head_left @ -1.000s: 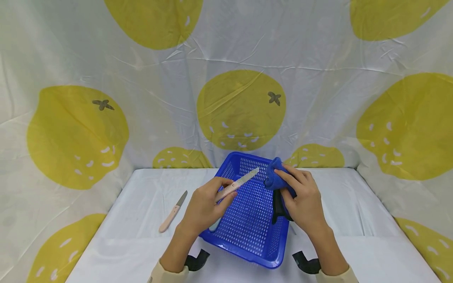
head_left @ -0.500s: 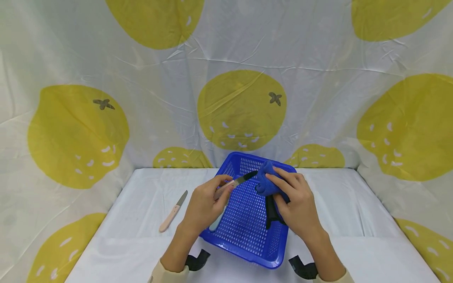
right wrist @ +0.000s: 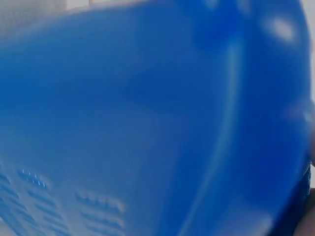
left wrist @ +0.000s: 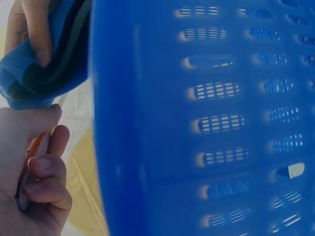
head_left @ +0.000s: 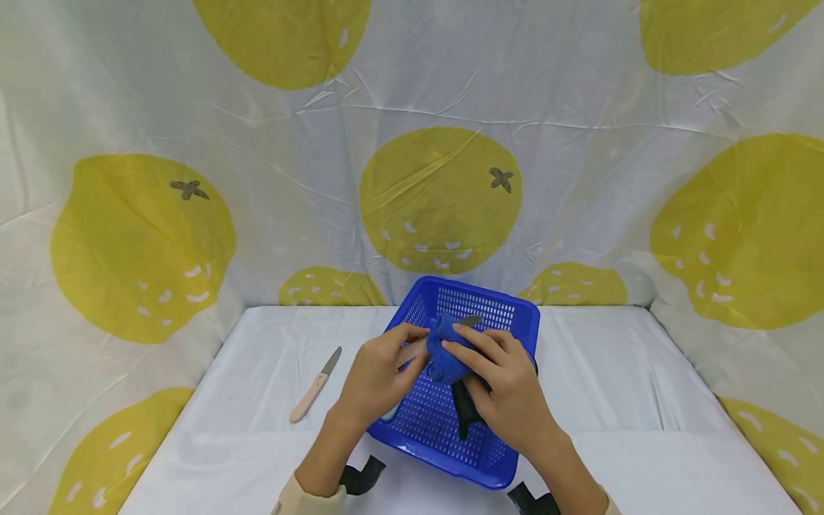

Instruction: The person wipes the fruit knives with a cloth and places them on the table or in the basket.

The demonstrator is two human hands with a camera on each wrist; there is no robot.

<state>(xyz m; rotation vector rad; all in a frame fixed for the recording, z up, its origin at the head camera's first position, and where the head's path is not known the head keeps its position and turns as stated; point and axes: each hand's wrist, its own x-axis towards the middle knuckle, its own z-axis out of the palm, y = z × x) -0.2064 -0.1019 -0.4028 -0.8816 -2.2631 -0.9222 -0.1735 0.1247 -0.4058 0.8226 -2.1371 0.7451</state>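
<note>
Over the blue plastic basket [head_left: 479,472], my left hand [head_left: 376,372] grips a knife [head_left: 412,350] by its pale pink handle. A blue cloth [head_left: 444,357] is folded around the blade, and only the tip shows past it. My right hand [head_left: 511,386] pinches this cloth from the right, fingers on top and thumb below. Under the cloth hangs a black piece [head_left: 465,411], its kind unclear. In the left wrist view the left fingers curl round the handle right beside the cloth [left wrist: 29,69]. The basket wall [right wrist: 123,98] fills most of the right wrist view.
A second knife [head_left: 315,386] with a pink handle lies on the white tablecloth [head_left: 244,408], left of the basket. Inside the basket, near its left side, is a pale blue handle [head_left: 390,413], partly hidden by the left hand. A lemon-print curtain [head_left: 438,200] rises behind.
My right hand has moved left and down with the cloth, bringing it from beyond the knife's tip onto the blade. The left hand has stayed nearly in place while turning the knife.
</note>
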